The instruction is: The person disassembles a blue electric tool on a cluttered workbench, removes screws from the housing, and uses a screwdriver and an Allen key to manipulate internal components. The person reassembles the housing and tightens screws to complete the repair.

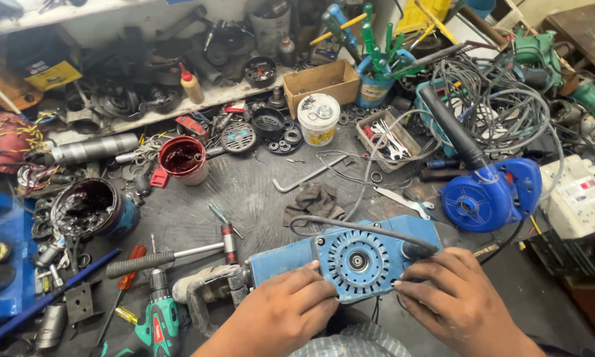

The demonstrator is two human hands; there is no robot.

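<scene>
A blue power tool [350, 254] with a round vented end cap lies on its side at the front of the dark workbench [244, 192]. My left hand [281, 311] rests on its lower left side, fingers curled over the housing. My right hand [453, 297] grips its right end, next to the black cable [357, 227] that enters the tool there. A grey metal gear head [208, 291] sticks out from the tool's left end.
A blue air blower [489, 195] with a black nozzle lies at the right, beside tangled grey cables [502, 106]. A green cordless drill [158, 324], a socket wrench [172, 258], a red tin [183, 158], a dirty rag [314, 201] and a white tub [318, 119] crowd the bench.
</scene>
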